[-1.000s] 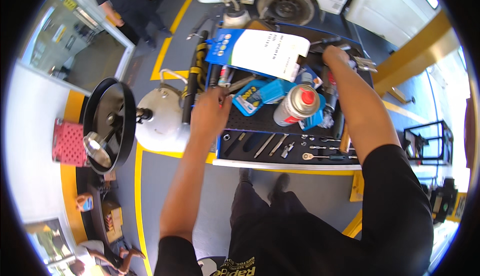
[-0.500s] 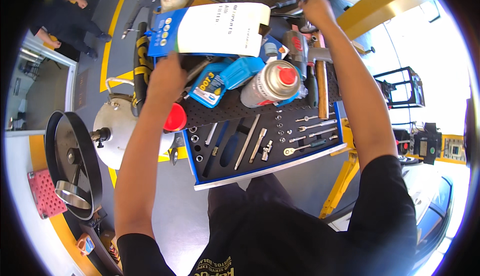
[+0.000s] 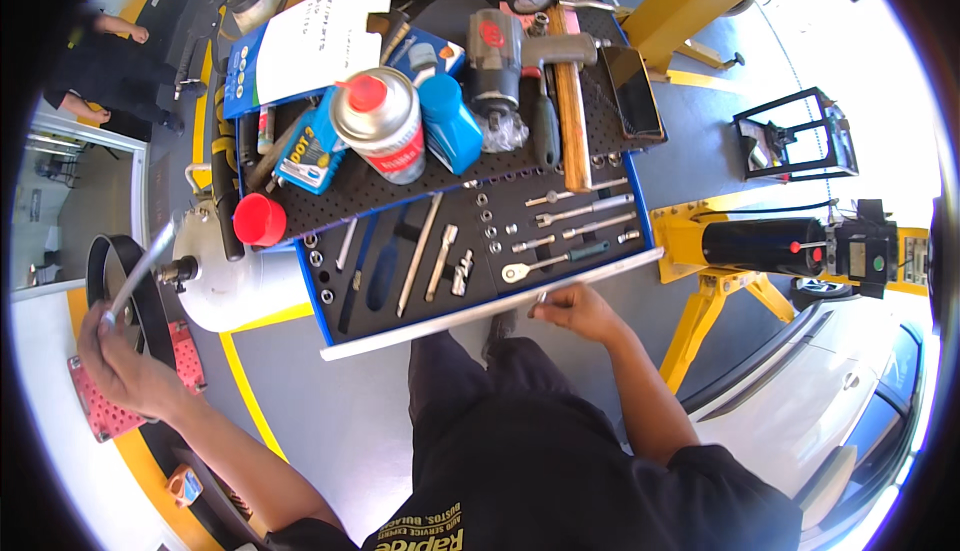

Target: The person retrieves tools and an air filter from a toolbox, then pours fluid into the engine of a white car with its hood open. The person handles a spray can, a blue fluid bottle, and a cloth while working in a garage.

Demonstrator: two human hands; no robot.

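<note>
My left hand point(image 3: 125, 366), out at the far left, is closed around a long silver hand tool point(image 3: 148, 261) that slants up past the white tank; its exact kind is blurred. Just off the drawer's front edge, my right hand point(image 3: 580, 313) pinches a small metal piece point(image 3: 541, 298), too small to name. Beside it is the open tool drawer point(image 3: 480, 316), whose black foam holds a ratchet point(image 3: 555, 261), a combination wrench point(image 3: 585, 211), several sockets and bars. On the cart top above lie an impact wrench point(image 3: 497, 56), a wooden-handled hammer point(image 3: 572, 131) and a spray can point(image 3: 380, 126).
A red cap point(image 3: 260, 219) sits at the cart's left edge by the white tank point(image 3: 215, 281). Blue bottles point(image 3: 450, 126) and a blue-white box point(image 3: 320, 41) crowd the top. A yellow lift point(image 3: 690, 321) and a car point(image 3: 800, 391) stand right; another person point(image 3: 105, 76) stands far left.
Both hands have left the cart top. My left hand has swung out left with the silver tool; my right has come down to the drawer front. The view has shifted right.
</note>
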